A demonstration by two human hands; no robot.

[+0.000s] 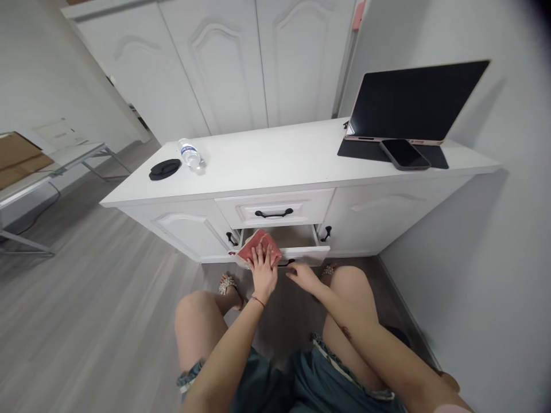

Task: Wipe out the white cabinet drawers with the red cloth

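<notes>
A folded pink cloth (248,250) lies over the left front corner of the pulled-out lower drawer (306,253). My left hand (262,269) is on top of the cloth, its fingers pressed over it against the drawer's front. The inside of the drawer (293,236) shows a pale bottom. At the middle of the drawer front, my right hand (305,277) has its fingers curled at the black handle (286,263), which is partly hidden.
Above is a closed drawer (275,205) in the white cabinet (267,166). On the top stand a clear plastic bottle (190,154), a black flat object (165,169), a propped tablet (413,103) and a phone (404,154). A wall (486,258) borders the right; a cardboard box (21,158) sits far left.
</notes>
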